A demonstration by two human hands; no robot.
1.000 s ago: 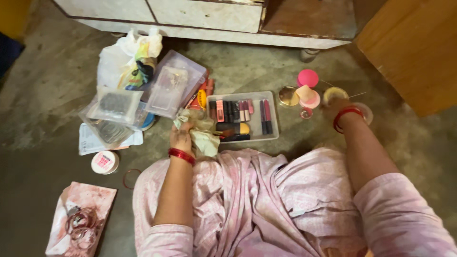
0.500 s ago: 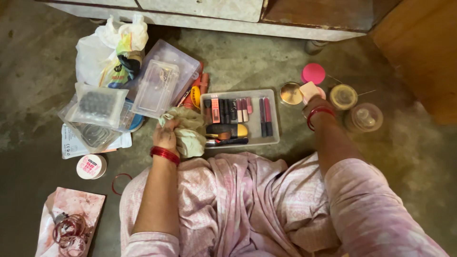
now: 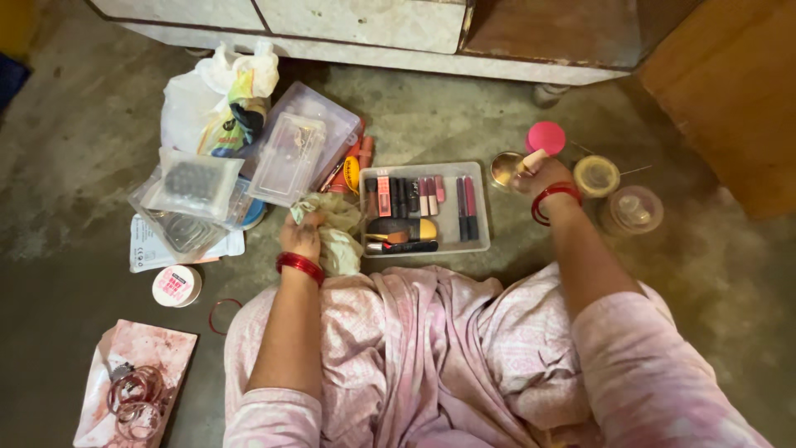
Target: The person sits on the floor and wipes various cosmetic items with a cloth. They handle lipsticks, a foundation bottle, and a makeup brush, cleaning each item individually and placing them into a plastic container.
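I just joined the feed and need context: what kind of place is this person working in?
Probably a room at home, with the person seated on a bare concrete floor. A clear tray of cosmetics, small round jars and the base of a wooden cabinet suggest it.

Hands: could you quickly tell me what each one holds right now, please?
Left hand: closed on a crumpled pale cloth.
Right hand: holding a small pinkish bottle.

Left hand (image 3: 303,235) grips crumpled cloth (image 3: 336,224); right hand (image 3: 543,176) holds small pale container (image 3: 531,160).
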